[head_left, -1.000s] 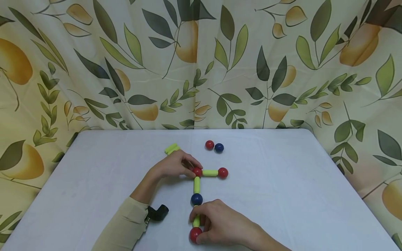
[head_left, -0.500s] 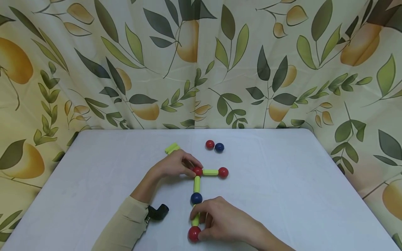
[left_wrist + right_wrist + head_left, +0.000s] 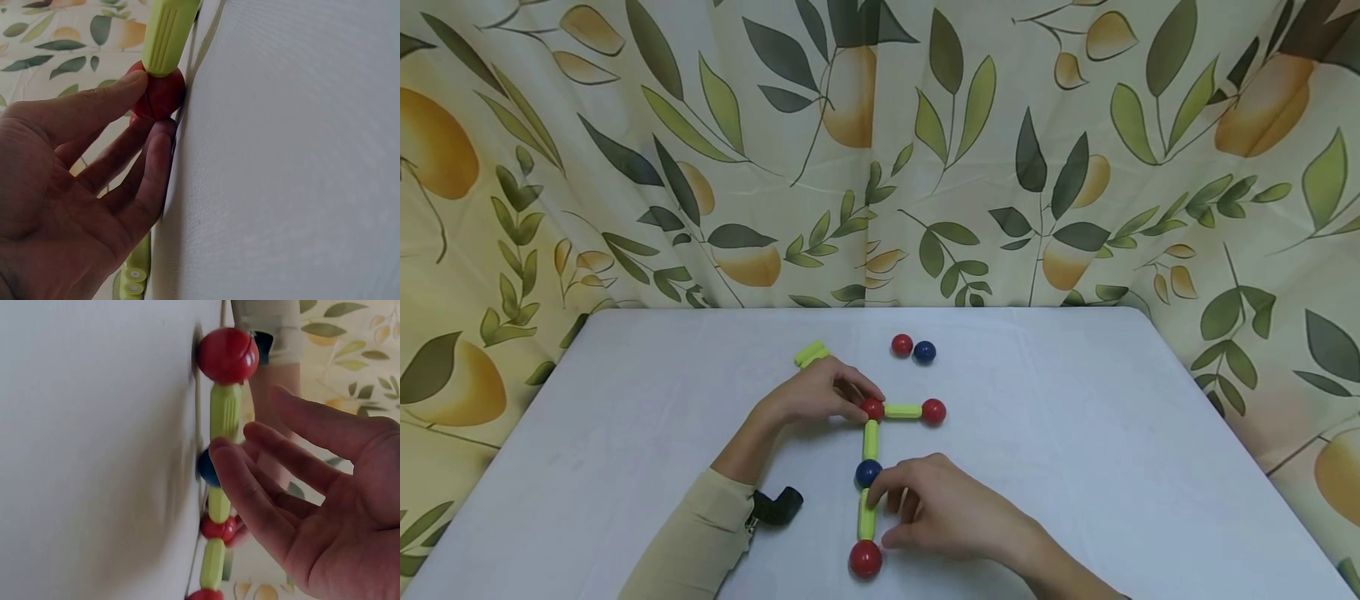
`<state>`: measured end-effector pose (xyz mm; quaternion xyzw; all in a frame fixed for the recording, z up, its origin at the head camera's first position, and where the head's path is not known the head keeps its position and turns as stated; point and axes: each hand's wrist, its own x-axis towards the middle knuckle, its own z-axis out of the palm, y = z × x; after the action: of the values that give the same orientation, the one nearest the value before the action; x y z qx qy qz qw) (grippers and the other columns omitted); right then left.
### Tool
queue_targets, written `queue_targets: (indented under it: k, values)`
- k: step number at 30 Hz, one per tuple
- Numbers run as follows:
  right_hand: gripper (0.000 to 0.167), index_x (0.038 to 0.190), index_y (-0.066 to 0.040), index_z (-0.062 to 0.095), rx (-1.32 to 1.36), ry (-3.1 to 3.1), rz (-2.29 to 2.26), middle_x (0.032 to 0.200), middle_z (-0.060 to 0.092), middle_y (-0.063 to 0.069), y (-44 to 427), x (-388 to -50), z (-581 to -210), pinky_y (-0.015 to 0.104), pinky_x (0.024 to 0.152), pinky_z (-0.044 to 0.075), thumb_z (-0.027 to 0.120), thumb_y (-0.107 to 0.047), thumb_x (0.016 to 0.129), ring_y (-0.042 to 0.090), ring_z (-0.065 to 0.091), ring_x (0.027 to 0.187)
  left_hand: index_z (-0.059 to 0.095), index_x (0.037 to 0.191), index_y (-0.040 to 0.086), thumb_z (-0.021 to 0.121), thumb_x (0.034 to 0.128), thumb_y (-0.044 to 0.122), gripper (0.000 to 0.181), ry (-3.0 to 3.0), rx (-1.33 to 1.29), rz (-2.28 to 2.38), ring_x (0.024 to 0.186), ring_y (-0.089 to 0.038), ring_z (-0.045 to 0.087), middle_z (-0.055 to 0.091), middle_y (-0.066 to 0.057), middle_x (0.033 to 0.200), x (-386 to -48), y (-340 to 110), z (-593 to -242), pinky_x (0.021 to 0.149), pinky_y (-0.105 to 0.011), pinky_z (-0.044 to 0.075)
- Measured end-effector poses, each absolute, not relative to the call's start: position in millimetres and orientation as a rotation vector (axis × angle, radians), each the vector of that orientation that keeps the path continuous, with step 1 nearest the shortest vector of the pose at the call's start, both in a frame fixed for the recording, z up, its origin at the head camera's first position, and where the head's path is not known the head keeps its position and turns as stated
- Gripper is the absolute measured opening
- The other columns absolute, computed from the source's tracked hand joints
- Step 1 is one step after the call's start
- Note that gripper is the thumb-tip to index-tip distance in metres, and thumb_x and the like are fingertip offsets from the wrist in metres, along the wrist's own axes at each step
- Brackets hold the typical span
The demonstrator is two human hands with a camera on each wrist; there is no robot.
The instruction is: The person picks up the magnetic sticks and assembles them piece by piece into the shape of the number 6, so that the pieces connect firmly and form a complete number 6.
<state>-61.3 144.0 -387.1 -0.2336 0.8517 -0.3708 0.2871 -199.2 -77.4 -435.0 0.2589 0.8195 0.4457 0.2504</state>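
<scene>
We see the left hand pinching a red ball — likely anchoring the ball-and-rod chain that runs toward the white table's near edge. Alongside, the right hand, fingers loose, grips nothing.

No readable text or signs, seemingly even in dim wrist views.

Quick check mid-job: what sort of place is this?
Probably an indoor tabletop workspace, perhaps screened off; the wider room isn't visible. A white table, fruit-and-leaf patterned fabric hanging behind it, and a toy-like chain of rods and balls suggest this.
</scene>
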Motion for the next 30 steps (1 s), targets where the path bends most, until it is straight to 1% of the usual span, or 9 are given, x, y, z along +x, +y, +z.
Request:
queue_targets:
  k: [5, 9, 12, 15, 19, 22, 26, 30]
  values:
    - [0.026, 0.111, -0.016, 0.076, -0.633, 2.38, -1.025, 0.095, 0.071, 0.0, 159.4, -75.0, -378.3, 0.022, 0.073, 0.056, 0.085, -0.017, 0.087, 0.009, 0.065, 0.081, 0.081, 0.116, 0.02, 0.082, 0.0892, 0.011, 0.028, 2.229, 0.716, 1.212, 0.096, -0.015, 0.071, 0.078, 0.002, 0.11, -200.7, -76.6, -435.2, 0.089, -0.03, 0.058]
    - [0.024, 0.11, -0.012, 0.076, -0.606, 2.552, -1.061, 0.097, 0.073, 0.002, 175.7, -90.3, -372.3, 0.028, 0.079, 0.059, 0.084, -0.014, 0.087, 0.012, 0.065, 0.087, 0.08, 0.116, 0.02, 0.082, 0.0891, 0.011, 0.029, 2.223, 0.724, 1.217, 0.096, -0.015, 0.071, 0.078, 0.002, 0.11, -202.1, -76.4, -436.1, 0.089, -0.03, 0.059]
    - [0.02, 0.107, -0.013, 0.077, -0.504, 2.672, -1.089, 0.099, 0.074, 0.002, 184.6, -102.6, -372.1, 0.033, 0.082, 0.06, 0.083, -0.012, 0.088, 0.014, 0.066, 0.09, 0.08, 0.117, 0.02, 0.083, 0.089, 0.011, 0.029, 2.224, 0.723, 1.217, 0.096, -0.015, 0.071, 0.078, 0.002, 0.11, -202.6, -77.1, -437.4, 0.089, -0.03, 0.059]
    - [0.02, 0.109, -0.012, 0.077, -0.425, 2.721, -1.099, 0.102, 0.076, 0.003, 190.3, -113.6, -375.8, 0.035, 0.082, 0.06, 0.081, -0.01, 0.089, 0.019, 0.069, 0.095, 0.08, 0.117, 0.02, 0.082, 0.0892, 0.011, 0.029, 2.226, 0.714, 1.204, 0.096, -0.015, 0.07, 0.078, 0.002, 0.109, -201.9, -78.7, -439.1, 0.088, -0.03, 0.058]
    - [0.026, 0.116, -0.01, 0.075, -0.398, 2.705, -1.088, 0.109, 0.076, 0.006, 195.0, -125.8, -383.4, 0.039, 0.082, 0.058, 0.079, -0.01, 0.09, 0.025, 0.069, 0.102, 0.08, 0.118, 0.02, 0.082, 0.0893, 0.011, 0.03, 2.22, 0.725, 1.198, 0.096, -0.014, 0.07, 0.078, 0.002, 0.11, -202.0, -80.9, -441.6, 0.089, -0.029, 0.058]
    - [0.029, 0.118, -0.009, 0.075, -0.366, 2.687, -1.085, 0.111, 0.075, 0.007, 198.1, -132.7, -389.0, 0.043, 0.085, 0.059, 0.078, -0.01, 0.089, 0.028, 0.069, 0.105, 0.08, 0.118, 0.02, 0.082, 0.0894, 0.01, 0.031, 2.218, 0.746, 1.204, 0.097, -0.014, 0.07, 0.078, 0.002, 0.111, -202.5, -80.5, -441.9, 0.089, -0.029, 0.058]
    - [0.029, 0.118, -0.011, 0.075, -0.335, 2.643, -1.094, 0.111, 0.075, 0.006, 201.9, -138.7, -396.5, 0.044, 0.088, 0.059, 0.078, -0.009, 0.089, 0.028, 0.069, 0.106, 0.079, 0.119, 0.019, 0.082, 0.0894, 0.01, 0.031, 2.215, 0.748, 1.203, 0.098, -0.014, 0.071, 0.078, 0.002, 0.112, -203.3, -79.3, -441.6, 0.09, -0.029, 0.058]
    - [0.029, 0.118, -0.012, 0.076, -0.32, 2.609, -1.108, 0.112, 0.075, 0.005, 203.9, -142.8, -402.8, 0.041, 0.088, 0.059, 0.078, -0.007, 0.089, 0.025, 0.069, 0.106, 0.079, 0.12, 0.02, 0.082, 0.0896, 0.009, 0.032, 2.209, 0.735, 1.206, 0.099, -0.014, 0.071, 0.078, 0.003, 0.112, -204.4, -79.7, -441.6, 0.09, -0.029, 0.059]
